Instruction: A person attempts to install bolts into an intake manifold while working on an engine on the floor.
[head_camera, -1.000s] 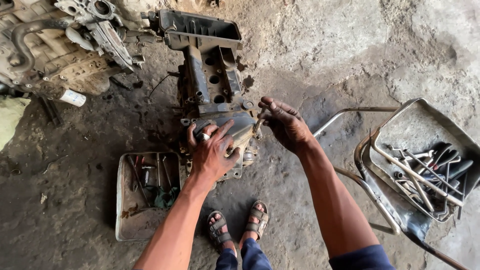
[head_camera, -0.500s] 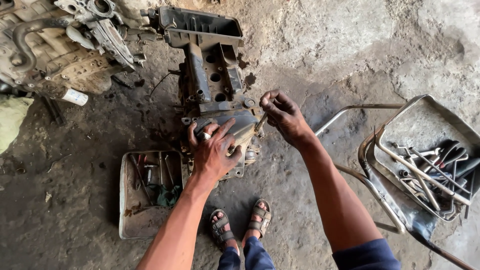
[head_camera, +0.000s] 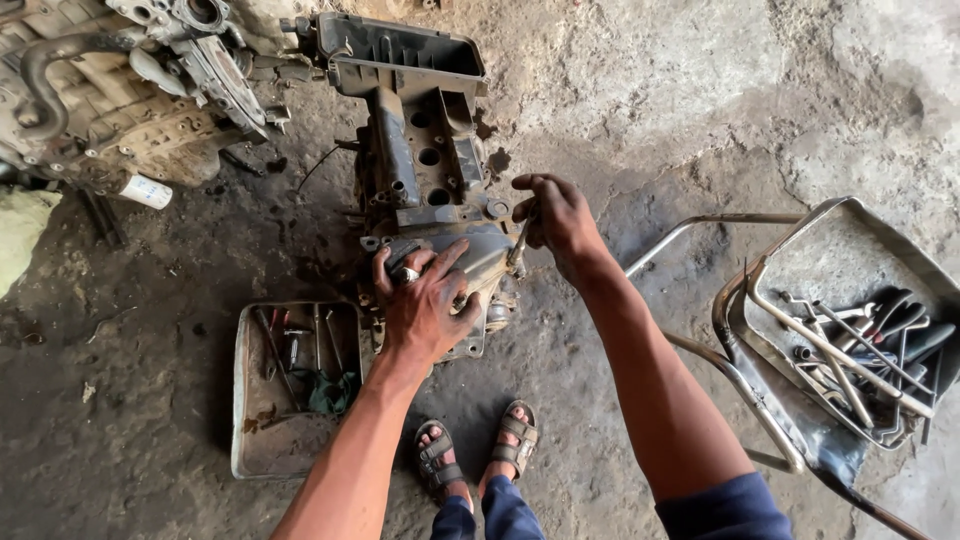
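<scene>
Greasy grey cast-metal engine assembly with black plastic housing on top (head_camera: 425, 170), standing on the oil-stained concrete floor (head_camera: 640, 90) at picture centre, directly ahead of the sandalled feet (head_camera: 480, 455). Left hand (head_camera: 425, 305) laid flat over the rounded lower casing at 6 o'clock of the assembly, fingers spread apart and pressing, bracing rather than gripping. Right hand (head_camera: 555, 215) at 3 o'clock of the assembly, fingers curled and clamped on a slim metal hand tool (head_camera: 518, 245) set against the casing's right edge; tool tip hidden, fastener not discernible. Stage, by judgement: strip-down or fitting work mid-course, housing already open at the top with bare round ports showing, lower casing yet attached. Dented flat metal tray with loose small tools and a green rag (head_camera: 290, 385) at 7 o'clock of the assembly, touching its base. Second grimy engine block with hoses (head_camera: 110, 100) at 10 o'clock, well apart. Small white cylindrical canister (head_camera: 145, 190) under that block, markings illegible, the only package-like item. Pale yellow-green cloth or foam (head_camera: 20, 235) at 9 o'clock, at frame edge. Bent-tube metal stand carrying a tray of long spanners and rods (head_camera: 850, 350) at 4 o'clock. No signs or readable labels visible.
</scene>
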